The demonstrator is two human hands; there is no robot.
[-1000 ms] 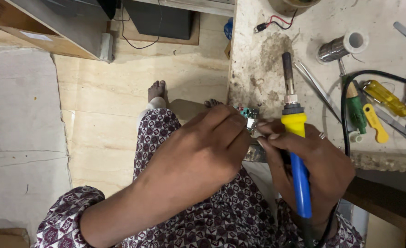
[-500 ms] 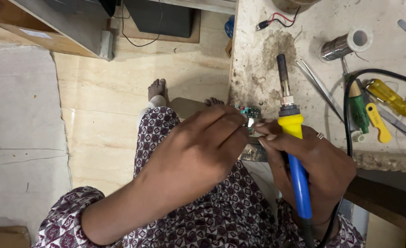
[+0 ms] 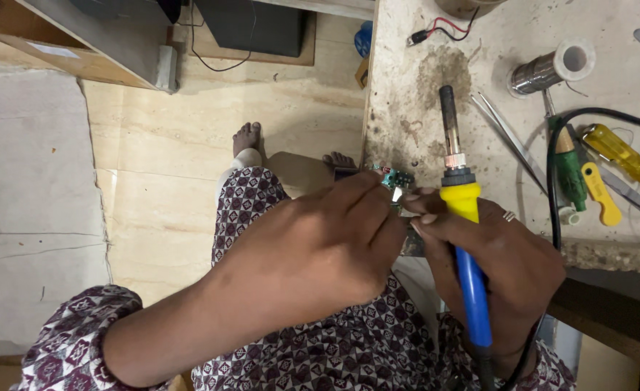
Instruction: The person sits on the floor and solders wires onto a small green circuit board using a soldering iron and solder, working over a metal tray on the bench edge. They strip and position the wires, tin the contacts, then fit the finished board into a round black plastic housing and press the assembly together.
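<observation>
Left hand (image 3: 320,253) is curled over the edge of the stained stone-topped workbench (image 3: 494,87), fingertips pinched on a small green circuit board (image 3: 394,179) with tiny components; most of the board is hidden under the fingers, so only its far corner shows. Board sits right at the bench's near-left edge, held just off or on the lip, can't tell which. Right hand (image 3: 497,264) is wrapped tight round the soldering iron with yellow collar and blue handle (image 3: 465,239), its fingertips also touching the board from the right, so both hands meet at the board. Iron's dark metal barrel points away from the person, up across the bench, tip clear of the board. Its black cord runs down out of the bottom of the frame. On the bench, well to the right of the iron: a pair of thin steel tweezers (image 3: 507,134), a spool of silver solder wire (image 3: 551,66), a green-handled screwdriver (image 3: 570,168), a yellow-handled screwdriver (image 3: 620,153), and a small yellow plastic tool (image 3: 601,204) just beside the green one. A looping black cable (image 3: 551,188) runs round the green screwdriver. Red-and-black lead pair (image 3: 443,32) lies at the bench's far side. Person's lap is in maroon patterned fabric (image 3: 334,355); bare feet on the pale tiled floor (image 3: 160,159) below the bench edge.
</observation>
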